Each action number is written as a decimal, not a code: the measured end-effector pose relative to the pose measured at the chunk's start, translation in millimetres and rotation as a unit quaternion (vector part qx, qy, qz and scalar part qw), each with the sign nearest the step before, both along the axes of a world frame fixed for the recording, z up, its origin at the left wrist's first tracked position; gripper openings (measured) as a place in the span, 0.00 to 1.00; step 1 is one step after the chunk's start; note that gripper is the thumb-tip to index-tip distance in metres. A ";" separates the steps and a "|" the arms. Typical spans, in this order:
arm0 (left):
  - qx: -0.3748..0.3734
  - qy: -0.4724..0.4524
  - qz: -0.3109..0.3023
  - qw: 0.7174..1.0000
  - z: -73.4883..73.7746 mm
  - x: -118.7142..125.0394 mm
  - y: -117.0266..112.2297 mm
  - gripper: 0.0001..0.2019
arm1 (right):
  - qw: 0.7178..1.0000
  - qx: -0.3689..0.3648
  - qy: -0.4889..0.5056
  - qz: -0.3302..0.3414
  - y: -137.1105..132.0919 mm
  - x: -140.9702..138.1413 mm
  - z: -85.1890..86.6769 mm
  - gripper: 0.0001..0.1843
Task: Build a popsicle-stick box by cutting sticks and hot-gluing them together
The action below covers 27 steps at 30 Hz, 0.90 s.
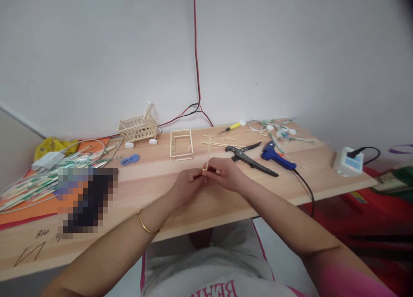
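Observation:
My left hand (187,185) and my right hand (224,174) meet above the front middle of the table. A thin pale wooden stick (209,151) rises nearly upright from between their fingertips. Both hands are closed in a pinch around its lower end, which the fingers partly hide. Just beyond them stands a rectangular frame (192,146) made of similar sticks. To the right of my right hand lie black-handled pliers (248,157) and a blue glue gun (277,156). Loose sticks (222,144) are scattered behind the hands.
A small stick-built cart (137,129) with white wheels stands back left, near blue round caps (129,159). Packaged sticks (61,176) cover the left end. At the back are a yellow-handled screwdriver (232,127) and plastic scraps (284,131). A white power box (348,162) sits right.

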<state>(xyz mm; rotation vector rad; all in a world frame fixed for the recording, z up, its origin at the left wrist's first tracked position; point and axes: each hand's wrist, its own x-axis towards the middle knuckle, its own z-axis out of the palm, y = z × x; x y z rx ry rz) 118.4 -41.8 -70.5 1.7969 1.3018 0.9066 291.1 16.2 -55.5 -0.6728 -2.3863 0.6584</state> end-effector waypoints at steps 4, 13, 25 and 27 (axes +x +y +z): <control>0.011 0.011 0.007 1.000 2.5 -0.2 -1.0 0.11 | 1.000 -0.013 0.009 0.003 -1.8 -0.3 3.1 0.11; 0.011 0.023 -0.005 1.000 6.8 -1.0 -3.3 0.15 | 0.998 -0.058 -0.019 -0.006 -11.5 12.0 19.6 0.09; -0.121 -0.161 0.060 0.978 -0.8 -6.8 -3.6 0.16 | 0.860 0.064 -0.434 -0.260 31.6 112.6 20.1 0.15; -0.126 -0.172 0.076 0.974 -0.4 -9.2 -3.4 0.16 | 0.877 0.079 -0.400 -0.253 30.5 112.0 21.1 0.14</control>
